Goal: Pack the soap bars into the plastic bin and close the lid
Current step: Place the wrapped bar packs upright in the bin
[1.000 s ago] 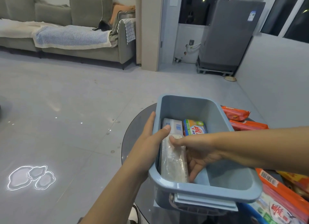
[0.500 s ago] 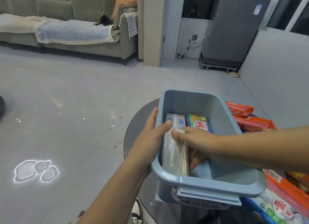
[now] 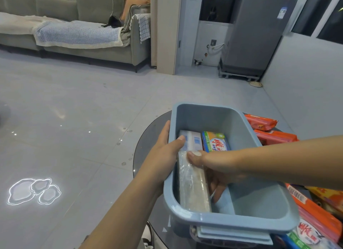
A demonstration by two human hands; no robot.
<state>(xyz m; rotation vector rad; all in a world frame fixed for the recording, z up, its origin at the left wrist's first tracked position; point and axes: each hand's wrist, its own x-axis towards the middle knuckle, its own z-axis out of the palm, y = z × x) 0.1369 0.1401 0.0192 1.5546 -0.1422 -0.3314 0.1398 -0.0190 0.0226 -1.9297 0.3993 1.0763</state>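
A blue bin [image 3: 246, 221] stands open on a round dark glass table [image 3: 148, 137], its near rim toward the person. The left hand [image 3: 163, 154] grips the bin's left wall, thumb hooked over the rim to the inside and fingers down the outside. The right hand [image 3: 217, 165] reaches across into the bin and holds a clear-wrapped soap bar [image 3: 193, 189], thumb on top at its far end and fingers curled beside and under it; the fingertips are partly hidden by the bar. This wrapped bar lies lengthwise along the inside of the left wall, near end close to the front wall. Beyond it, at the far end of the bin, a white-and-blue bar [image 3: 193, 141] lies touching the left thumb's tip, and a green-and-yellow bar [image 3: 216, 142] lies just beside it to the right, partly covered by the right wrist. The right half of the bin floor shows bare. Below the near rim a flat blue piece, apparently the lid [image 3: 235, 234], sits under the bin's front edge. To the right of the bin, on the table, lie orange packets [image 3: 261, 121] at the far side and more wrapped packets [image 3: 315, 221] at the near side. Behind, across a grey tiled floor [image 3: 74, 109], stand a sofa [image 3: 104, 50] and a grey fridge [image 3: 258, 31].
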